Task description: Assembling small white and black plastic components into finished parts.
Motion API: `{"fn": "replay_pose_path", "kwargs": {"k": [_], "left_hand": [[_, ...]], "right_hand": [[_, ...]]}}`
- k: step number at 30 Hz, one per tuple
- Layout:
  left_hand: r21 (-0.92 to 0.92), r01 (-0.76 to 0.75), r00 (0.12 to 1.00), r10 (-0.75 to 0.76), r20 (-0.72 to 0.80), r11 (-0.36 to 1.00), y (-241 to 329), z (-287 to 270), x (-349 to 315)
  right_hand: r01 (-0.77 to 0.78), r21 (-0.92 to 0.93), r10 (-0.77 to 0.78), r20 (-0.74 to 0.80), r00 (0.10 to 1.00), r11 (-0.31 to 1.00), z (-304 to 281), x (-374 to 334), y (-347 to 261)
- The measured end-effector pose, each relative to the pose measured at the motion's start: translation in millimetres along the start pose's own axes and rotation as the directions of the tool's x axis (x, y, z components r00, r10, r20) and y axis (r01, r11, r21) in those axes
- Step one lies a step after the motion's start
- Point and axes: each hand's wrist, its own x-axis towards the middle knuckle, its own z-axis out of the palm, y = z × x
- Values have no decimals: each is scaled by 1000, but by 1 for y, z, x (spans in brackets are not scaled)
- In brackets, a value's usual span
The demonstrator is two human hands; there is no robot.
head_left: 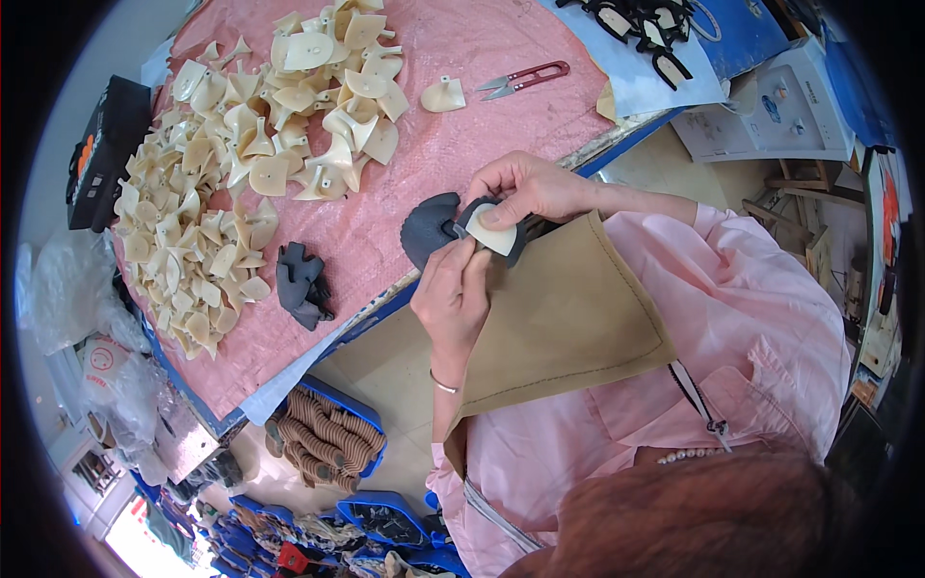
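Observation:
Above the tan apron, both hands work on a dark grey soft piece [430, 229], a small shaped cover or toy part whose exact kind I cannot make out. A cream plastic plate with a rounded edge [491, 234] sits against it. My right hand [528, 189] is closed on the piece, its thumb pressing the plate from above. My left hand [453, 294] pinches the lower edge of the same piece with thumb and fingers. Where the fingers overlap, the grip is partly hidden. On the pink sheet to the left lies another dark grey piece [303, 285].
A pink sheet [448, 43] covers the table, heaped with cream plastic pieces [207, 231]. One lies apart [442, 95] beside red-handled thread snips [525, 80]. Black pieces with cream plates [655, 34] lie at the far right. Below stands a blue crate of striped brown pieces [381, 453].

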Motion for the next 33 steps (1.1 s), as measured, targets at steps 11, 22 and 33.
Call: {"fn": "replay_pose_path", "kwargs": {"k": [11, 22, 33], "left_hand": [[-395, 400, 900, -435, 0, 827, 22, -21, 7], [-383, 416, 902, -429, 54, 825, 9, -14, 3], [-245, 315, 911, -365, -194, 917, 6, 5, -3]], "right_hand": [[123, -183, -127, -8, 992, 975, 10, -4, -6], [148, -168, -121, 164, 979, 975, 10, -2, -1], [164, -96, -158, 62, 985, 982, 13, -2, 3]]}}
